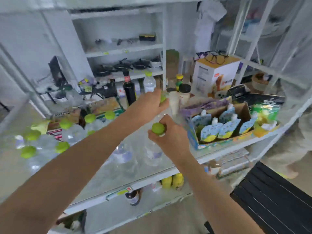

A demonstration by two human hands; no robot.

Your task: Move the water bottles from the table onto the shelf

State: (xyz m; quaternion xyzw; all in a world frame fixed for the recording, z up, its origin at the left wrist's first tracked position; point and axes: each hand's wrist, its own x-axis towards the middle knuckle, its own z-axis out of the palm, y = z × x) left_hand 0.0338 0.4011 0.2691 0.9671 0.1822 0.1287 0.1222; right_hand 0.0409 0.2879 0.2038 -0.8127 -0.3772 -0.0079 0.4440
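My left hand (152,103) grips the top of a clear water bottle by its green cap (163,98), deep on the white shelf (152,176). My right hand (170,134) is closed around the neck of a second clear bottle (152,152) with a green cap, standing upright on the shelf nearer the front edge. Another clear bottle (124,156) stands just left of it. Several more green-capped bottles (45,141) are clustered at the shelf's left end.
A cardboard tray of blue spout pouches (221,127) sits right of my hands. Behind stand a dark sauce bottle (129,89), jars and a white box (214,76). Lower shelves hold yellow packs (172,180). A black slatted surface (273,196) lies at lower right.
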